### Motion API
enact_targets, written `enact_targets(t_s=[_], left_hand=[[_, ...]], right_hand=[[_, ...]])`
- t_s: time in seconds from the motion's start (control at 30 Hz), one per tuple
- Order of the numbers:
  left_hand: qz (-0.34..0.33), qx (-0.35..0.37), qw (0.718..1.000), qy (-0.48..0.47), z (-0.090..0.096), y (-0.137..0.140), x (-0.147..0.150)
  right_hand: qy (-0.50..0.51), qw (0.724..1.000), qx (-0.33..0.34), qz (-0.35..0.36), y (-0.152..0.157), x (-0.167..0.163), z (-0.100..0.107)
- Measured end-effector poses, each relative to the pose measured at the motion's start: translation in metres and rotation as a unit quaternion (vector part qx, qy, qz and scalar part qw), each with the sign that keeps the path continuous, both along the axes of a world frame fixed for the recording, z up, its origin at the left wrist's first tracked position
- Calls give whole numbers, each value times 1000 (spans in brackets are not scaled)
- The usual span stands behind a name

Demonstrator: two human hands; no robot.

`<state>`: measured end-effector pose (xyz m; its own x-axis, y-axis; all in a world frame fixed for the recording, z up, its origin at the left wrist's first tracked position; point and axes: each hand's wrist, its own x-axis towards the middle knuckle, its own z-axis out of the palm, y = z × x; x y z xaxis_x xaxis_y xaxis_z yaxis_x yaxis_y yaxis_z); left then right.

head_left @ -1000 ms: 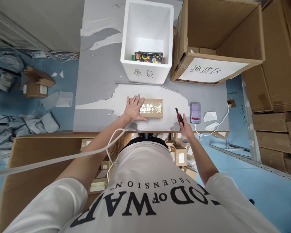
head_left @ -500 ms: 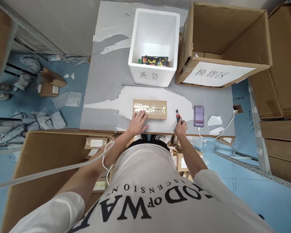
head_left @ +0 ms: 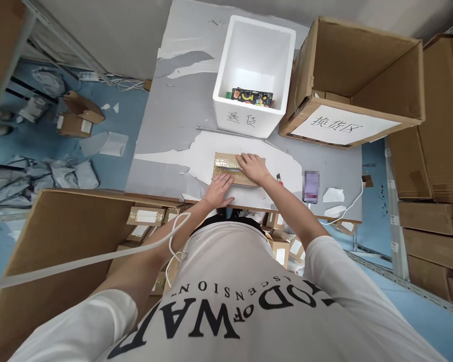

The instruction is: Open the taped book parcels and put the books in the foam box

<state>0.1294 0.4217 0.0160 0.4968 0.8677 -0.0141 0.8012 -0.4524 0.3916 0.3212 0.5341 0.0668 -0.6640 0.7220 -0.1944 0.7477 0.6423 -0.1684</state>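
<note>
A small brown cardboard box [head_left: 222, 160] with shiny tape lies on the white patch of the worktable, its top seam parted in a narrow gap. My left hand [head_left: 219, 189] rests on its near left part, fingers laid over the top and thumb spread away. Across the right part of the box reaches my right hand [head_left: 252, 168], its fingertips curled at the seam. What lies inside the box cannot be made out. A red and black utility knife [head_left: 279, 178] lies on the table just beyond my right forearm, which hides part of it.
A white foam box [head_left: 234, 121] holding colourful packs stands at the back. Beside it is a large open carton [head_left: 357, 125] with a paper label. A phone [head_left: 311, 187] on a white cable and paper scraps [head_left: 332, 195] lie right. A big carton [head_left: 71, 241] stands at lower left.
My right hand has let go of the utility knife and moved left onto the box. The seam has parted. The whole view has tilted slightly.
</note>
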Motion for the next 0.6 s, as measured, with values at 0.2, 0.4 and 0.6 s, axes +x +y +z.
enact_targets(t_s=[0.2,0.4,0.6], left_hand=[[-7,11,1000,5,0,-1,0],[-3,1,1000,11,0,-3,-1],[-2,2,1000,9,2,-3,1]], right_hand=[[-33,995,-92,-5,42,0,19],[-16,990,-110,-83,88,4,18],[46,969,-35,-240,73,1,-21]])
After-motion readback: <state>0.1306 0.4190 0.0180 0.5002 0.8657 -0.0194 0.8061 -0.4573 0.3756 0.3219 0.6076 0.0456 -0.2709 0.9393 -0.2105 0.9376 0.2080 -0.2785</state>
